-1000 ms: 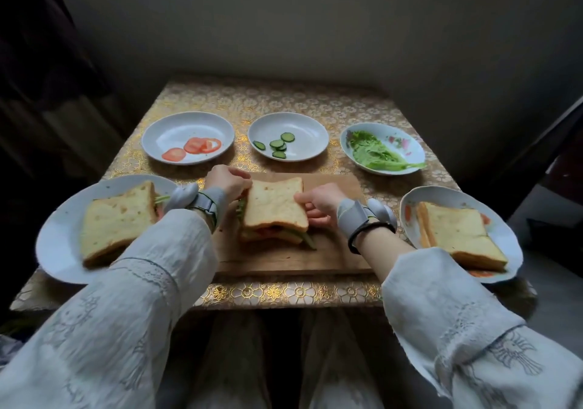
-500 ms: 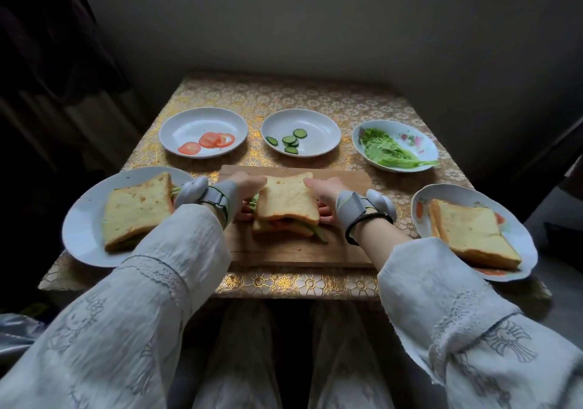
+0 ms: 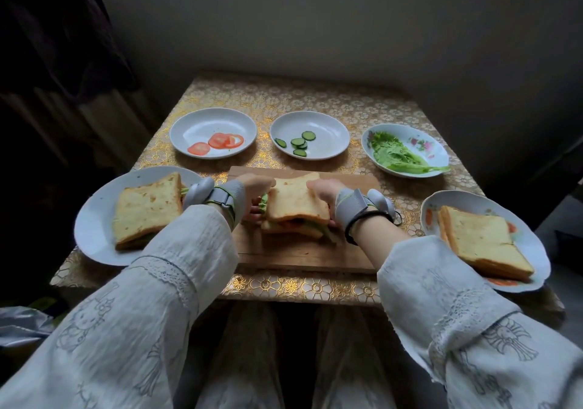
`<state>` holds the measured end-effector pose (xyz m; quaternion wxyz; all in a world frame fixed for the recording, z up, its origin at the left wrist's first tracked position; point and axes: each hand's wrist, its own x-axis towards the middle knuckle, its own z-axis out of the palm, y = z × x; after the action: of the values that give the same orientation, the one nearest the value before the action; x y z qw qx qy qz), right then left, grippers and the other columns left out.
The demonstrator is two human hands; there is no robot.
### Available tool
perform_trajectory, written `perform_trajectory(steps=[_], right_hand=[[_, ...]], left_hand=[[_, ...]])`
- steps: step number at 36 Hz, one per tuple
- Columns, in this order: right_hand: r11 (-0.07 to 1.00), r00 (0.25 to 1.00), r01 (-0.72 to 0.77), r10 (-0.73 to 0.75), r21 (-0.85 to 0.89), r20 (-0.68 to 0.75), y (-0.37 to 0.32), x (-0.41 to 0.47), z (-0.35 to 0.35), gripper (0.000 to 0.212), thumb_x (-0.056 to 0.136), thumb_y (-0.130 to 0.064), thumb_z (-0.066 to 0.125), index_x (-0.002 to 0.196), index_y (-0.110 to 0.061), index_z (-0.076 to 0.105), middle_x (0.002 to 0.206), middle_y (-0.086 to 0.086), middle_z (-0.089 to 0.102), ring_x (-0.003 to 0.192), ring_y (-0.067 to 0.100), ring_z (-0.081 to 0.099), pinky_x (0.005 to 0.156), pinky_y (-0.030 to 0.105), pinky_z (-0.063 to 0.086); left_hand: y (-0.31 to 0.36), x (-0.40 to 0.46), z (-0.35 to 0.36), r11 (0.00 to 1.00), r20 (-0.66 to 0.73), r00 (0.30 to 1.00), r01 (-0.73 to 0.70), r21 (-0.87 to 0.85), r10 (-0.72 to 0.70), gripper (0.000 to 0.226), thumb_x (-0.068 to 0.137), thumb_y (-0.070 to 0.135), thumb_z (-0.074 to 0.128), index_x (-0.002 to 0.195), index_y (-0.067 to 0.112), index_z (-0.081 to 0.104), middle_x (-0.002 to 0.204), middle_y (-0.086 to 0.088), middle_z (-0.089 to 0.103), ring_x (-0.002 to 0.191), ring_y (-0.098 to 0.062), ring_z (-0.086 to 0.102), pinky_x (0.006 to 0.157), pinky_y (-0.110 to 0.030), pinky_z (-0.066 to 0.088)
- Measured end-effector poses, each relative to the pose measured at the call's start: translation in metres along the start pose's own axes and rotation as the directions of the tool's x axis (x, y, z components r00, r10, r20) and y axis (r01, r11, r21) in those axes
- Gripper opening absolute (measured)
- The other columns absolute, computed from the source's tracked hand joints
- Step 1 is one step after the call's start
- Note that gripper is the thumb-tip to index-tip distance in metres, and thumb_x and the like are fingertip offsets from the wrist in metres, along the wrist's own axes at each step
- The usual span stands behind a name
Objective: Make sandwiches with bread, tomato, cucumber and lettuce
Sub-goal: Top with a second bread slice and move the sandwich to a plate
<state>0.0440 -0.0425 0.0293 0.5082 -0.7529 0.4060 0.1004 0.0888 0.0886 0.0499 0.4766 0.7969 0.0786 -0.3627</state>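
A sandwich (image 3: 295, 201) with tomato and lettuce showing at its edges sits over the wooden cutting board (image 3: 303, 254). My left hand (image 3: 255, 192) grips its left side and my right hand (image 3: 325, 192) grips its right side, fingers tucked under it. At the back stand a plate of tomato slices (image 3: 217, 141), a plate of cucumber slices (image 3: 299, 143) and a bowl of lettuce (image 3: 399, 156). A finished sandwich (image 3: 146, 209) lies on the left plate (image 3: 94, 219). Another sandwich (image 3: 479, 241) lies on the right plate (image 3: 533, 250).
The small table (image 3: 284, 99) has a gold flowered cloth and stands against a grey wall. A dark curtain hangs at the left. My lap lies below the table's near edge. A silvery bag (image 3: 19, 323) rests at the lower left.
Both hands have slid further around the sandwich, with the fingers now under its sides. The view has shifted slightly back and up.
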Motion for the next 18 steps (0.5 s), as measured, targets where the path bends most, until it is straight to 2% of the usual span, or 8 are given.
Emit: perform_trajectory(steps=[2, 4, 6, 9, 12, 15, 18], right_hand=[[1.0, 1.0, 0.002, -0.002, -0.004, 0.003, 0.0, 0.004, 0.0, 0.055, 0.097, -0.029, 0.044, 0.144, -0.003, 0.035, 0.148, 0.015, 0.039, 0.136, 0.031, 0.041, 0.089, 0.029, 0.035], [1.0, 1.0, -0.002, 0.002, 0.007, -0.008, 0.001, 0.003, -0.001, 0.054, 0.097, -0.031, 0.043, 0.143, -0.003, 0.037, 0.147, 0.015, 0.041, 0.135, 0.032, 0.042, 0.1, 0.032, 0.038], [1.0, 1.0, -0.009, 0.009, 0.025, -0.02, 0.002, 0.003, -0.001, 0.055, 0.096, -0.035, 0.042, 0.142, -0.004, 0.038, 0.146, 0.015, 0.042, 0.134, 0.032, 0.042, 0.111, 0.037, 0.036], [0.997, 0.999, -0.007, 0.009, 0.075, -0.031, 0.002, 0.007, 0.004, 0.059, 0.092, -0.039, 0.042, 0.14, -0.005, 0.041, 0.144, 0.013, 0.046, 0.132, 0.031, 0.047, 0.11, 0.038, 0.038], [0.994, 0.999, -0.008, 0.013, 0.11, -0.049, 0.007, 0.027, 0.009, 0.063, 0.088, -0.04, 0.045, 0.139, -0.003, 0.041, 0.143, 0.014, 0.048, 0.13, 0.031, 0.049, 0.11, 0.037, 0.04], [0.991, 0.998, -0.012, 0.02, 0.132, -0.058, 0.005, 0.023, 0.011, 0.062, 0.089, -0.033, 0.047, 0.141, -0.001, 0.036, 0.144, 0.014, 0.046, 0.13, 0.03, 0.049, 0.107, 0.035, 0.04], [0.989, 0.999, -0.003, 0.01, 0.148, -0.047, 0.002, 0.024, 0.015, 0.065, 0.083, -0.039, 0.049, 0.138, -0.005, 0.043, 0.139, 0.011, 0.053, 0.127, 0.029, 0.053, 0.106, 0.037, 0.043]], left_hand=[[0.0, 0.0, 0.0, 1.0, -0.002, 1.0, 0.003, -0.008, -0.003, 0.034, 0.096, 0.028, 0.048, 0.125, 0.012, 0.042, 0.081, -0.007, 0.043, 0.092, -0.023, 0.05, 0.079, -0.034, 0.048], [0.0, -0.002, -0.001, 1.0, 0.007, 1.0, 0.014, -0.019, -0.014, 0.022, 0.096, 0.025, 0.047, 0.113, 0.012, 0.042, 0.08, -0.007, 0.043, 0.078, -0.02, 0.05, 0.071, -0.031, 0.048], [0.0, -0.003, -0.002, 0.999, 0.024, 0.999, 0.04, -0.037, -0.039, 0.018, 0.095, 0.023, 0.048, 0.106, 0.01, 0.041, 0.08, -0.006, 0.044, 0.07, -0.017, 0.048, 0.074, -0.029, 0.046], [-0.001, -0.001, -0.003, 0.997, 0.024, 0.998, 0.055, -0.057, -0.053, 0.018, 0.093, 0.021, 0.05, 0.107, 0.012, 0.042, 0.086, -0.005, 0.048, 0.081, -0.018, 0.052, 0.086, -0.033, 0.043], [-0.003, 0.001, -0.003, 0.997, 0.021, 0.999, 0.047, -0.068, -0.046, 0.02, 0.093, 0.018, 0.05, 0.111, 0.013, 0.043, 0.091, -0.006, 0.05, 0.099, -0.022, 0.051, 0.084, -0.034, 0.045], [-0.003, 0.002, -0.006, 0.996, 0.026, 0.999, 0.028, -0.089, -0.025, 0.019, 0.093, 0.014, 0.05, 0.111, 0.013, 0.043, 0.089, -0.005, 0.047, 0.099, -0.021, 0.049, 0.081, -0.032, 0.044], [-0.003, 0.003, -0.013, 0.994, 0.015, 1.0, 0.016, -0.107, -0.014, 0.024, 0.093, 0.014, 0.051, 0.116, 0.012, 0.043, 0.097, -0.006, 0.049, 0.099, -0.021, 0.049, 0.081, -0.031, 0.043]])
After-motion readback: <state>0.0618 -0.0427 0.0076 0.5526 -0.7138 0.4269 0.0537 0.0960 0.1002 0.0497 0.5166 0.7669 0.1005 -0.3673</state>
